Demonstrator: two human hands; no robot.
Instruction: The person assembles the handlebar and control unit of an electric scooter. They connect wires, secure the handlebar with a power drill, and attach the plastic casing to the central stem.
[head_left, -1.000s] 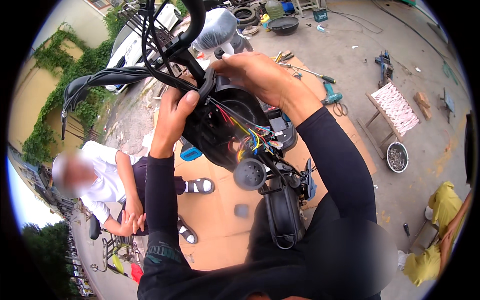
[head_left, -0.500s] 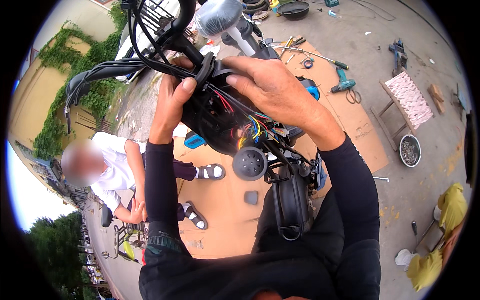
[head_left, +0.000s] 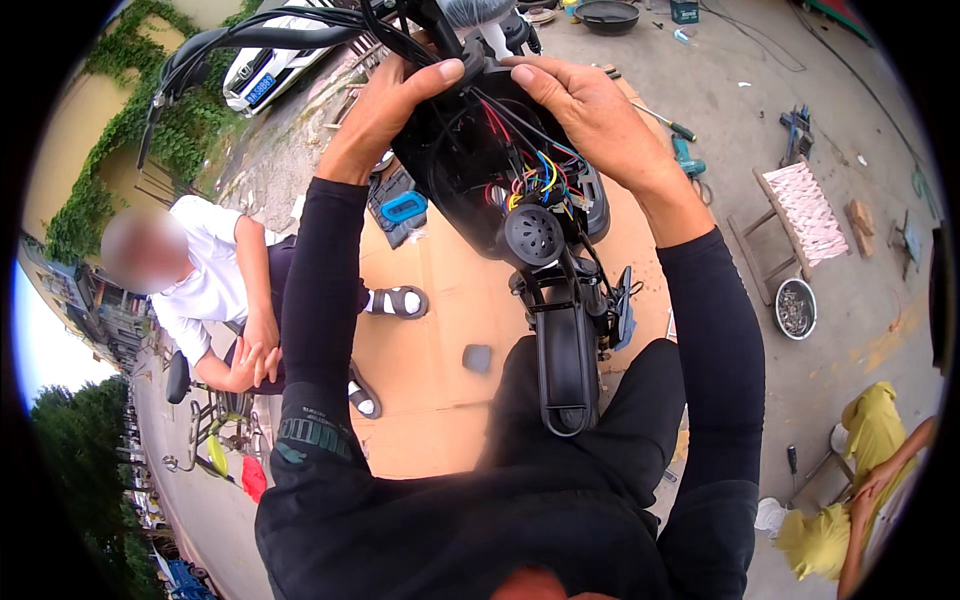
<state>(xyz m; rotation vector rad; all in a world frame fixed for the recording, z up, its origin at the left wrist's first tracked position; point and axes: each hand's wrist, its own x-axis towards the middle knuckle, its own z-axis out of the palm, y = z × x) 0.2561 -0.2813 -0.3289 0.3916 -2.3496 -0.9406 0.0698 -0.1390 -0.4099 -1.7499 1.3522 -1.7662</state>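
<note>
A black electric bike frame [head_left: 430, 170] stands upright in front of me, its body cavity uncovered. Bundled red, yellow, blue and green wires [head_left: 540, 180] spill from it, above a round black perforated disc [head_left: 534, 235]. My left hand [head_left: 385, 110] grips a black plastic collar [head_left: 474, 62] at the steering stem, thumb on top and fingers partly hidden behind. At the collar's other side my right hand [head_left: 600, 115] closes on its edge with thumb and fingers. Black cables run beside the handlebar [head_left: 270, 38] to the upper left.
Cardboard [head_left: 420, 360] lies under the bike. A seated person in a white shirt [head_left: 215, 255] is close on the left; another in yellow trousers [head_left: 860, 430] sits at lower right. On the right are a woven stool [head_left: 805, 205], a bowl of small parts [head_left: 795, 308] and a green drill [head_left: 688, 158].
The view has shifted, and the bike's body and rear wheel stand more upright in it. Both hands stay at the stem collar; my right hand's fingers reach less far across it.
</note>
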